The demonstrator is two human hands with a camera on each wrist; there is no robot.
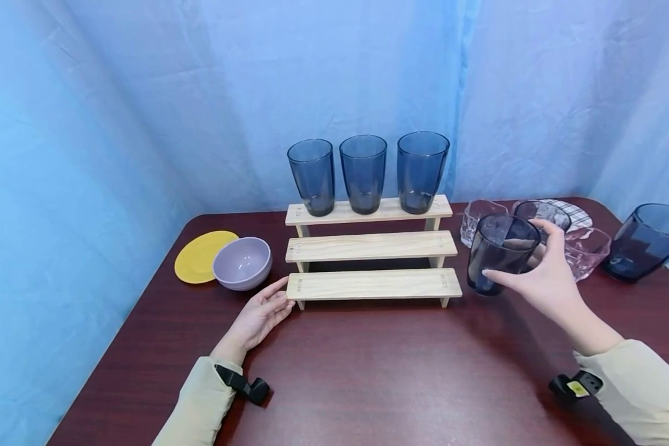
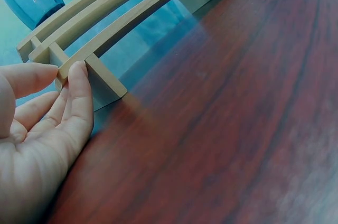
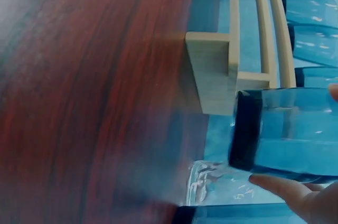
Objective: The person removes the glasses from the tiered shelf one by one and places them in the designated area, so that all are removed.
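A three-step wooden display rack stands mid-table, with three blue glass tumblers lined up on its top step. At the left end of the lowest step, my left hand pinches the corner between thumb and fingers. My right hand grips another blue tumbler around its side, thumb nearest the head camera. That tumbler is slightly tilted, just right of the rack; in the right wrist view its dark base appears raised off the table. The middle and lowest steps hold nothing.
Left of the rack, a lavender bowl overlaps a yellow plate. Behind my right hand stand clear glasses, a pinkish clear glass, a checked white plate and more blue tumblers. Blue curtains hang behind the table.
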